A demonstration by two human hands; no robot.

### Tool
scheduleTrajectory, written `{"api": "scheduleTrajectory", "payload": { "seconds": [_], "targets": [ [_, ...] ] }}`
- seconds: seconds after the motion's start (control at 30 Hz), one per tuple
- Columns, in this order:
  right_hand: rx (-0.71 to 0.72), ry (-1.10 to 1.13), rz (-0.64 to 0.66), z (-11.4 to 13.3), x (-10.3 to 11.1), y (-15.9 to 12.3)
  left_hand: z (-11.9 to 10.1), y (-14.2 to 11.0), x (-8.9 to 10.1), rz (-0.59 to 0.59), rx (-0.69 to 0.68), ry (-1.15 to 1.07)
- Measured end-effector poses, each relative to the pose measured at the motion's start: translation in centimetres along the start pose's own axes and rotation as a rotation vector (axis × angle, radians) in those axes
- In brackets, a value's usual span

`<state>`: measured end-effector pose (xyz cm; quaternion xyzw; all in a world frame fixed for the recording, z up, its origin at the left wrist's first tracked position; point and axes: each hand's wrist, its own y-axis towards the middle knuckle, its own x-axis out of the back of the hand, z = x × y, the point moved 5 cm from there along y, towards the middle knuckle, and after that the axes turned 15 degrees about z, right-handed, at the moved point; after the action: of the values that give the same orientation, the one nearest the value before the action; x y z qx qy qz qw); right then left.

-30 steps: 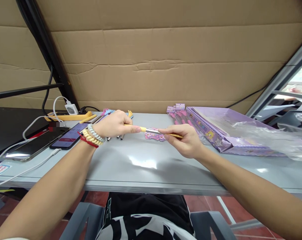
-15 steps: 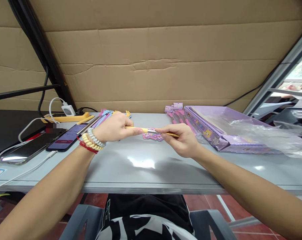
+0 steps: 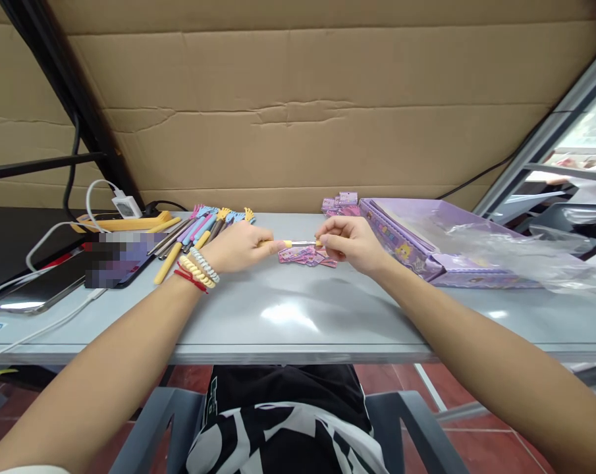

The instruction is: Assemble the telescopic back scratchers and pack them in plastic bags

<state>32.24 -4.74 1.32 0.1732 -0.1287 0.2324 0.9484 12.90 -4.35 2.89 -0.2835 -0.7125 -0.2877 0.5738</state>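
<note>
A thin stick [image 3: 298,243] with a yellow grip and a silver metal shaft lies level between my two hands, just above the grey table [image 3: 288,316]. My left hand [image 3: 236,247] pinches its yellow end; coiled bands ring that wrist. My right hand [image 3: 350,242] is closed on the other end, which is hidden in the fingers. Below the stick lies a small heap of pink printed cards [image 3: 307,257]. A bundle of similar sticks [image 3: 199,227] with coloured hand-shaped tips lies to the left, behind my left hand.
A purple printed box [image 3: 416,247] with clear plastic wrap [image 3: 525,253] stands at the right. Small purple packets [image 3: 340,203] sit behind my right hand. Phones [image 3: 45,283], cables and a yellow power strip [image 3: 124,220] crowd the left. A cardboard wall rises behind.
My hands have drawn closer together, so less of the stick shows between them. The yellow end that stuck out past my right hand no longer shows. The view has tilted down a little.
</note>
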Motion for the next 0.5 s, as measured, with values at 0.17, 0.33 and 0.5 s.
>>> {"api": "scheduleTrajectory", "payload": {
  "seconds": [0.17, 0.33, 0.5],
  "targets": [
    [0.036, 0.163, -0.070, -0.5, 0.9, 0.5, -0.5, 0.4, -0.8, 0.051, -0.054, 0.007],
    [0.047, 0.032, -0.144, -0.5, 2.2, 0.6, 0.7, 0.7, -1.3, 0.062, 0.025, 0.055],
    [0.050, -0.590, -0.112, 0.5, 2.3, 0.0, 1.4, 0.6, -1.4, 0.113, 0.088, 0.066]
  ]
}}
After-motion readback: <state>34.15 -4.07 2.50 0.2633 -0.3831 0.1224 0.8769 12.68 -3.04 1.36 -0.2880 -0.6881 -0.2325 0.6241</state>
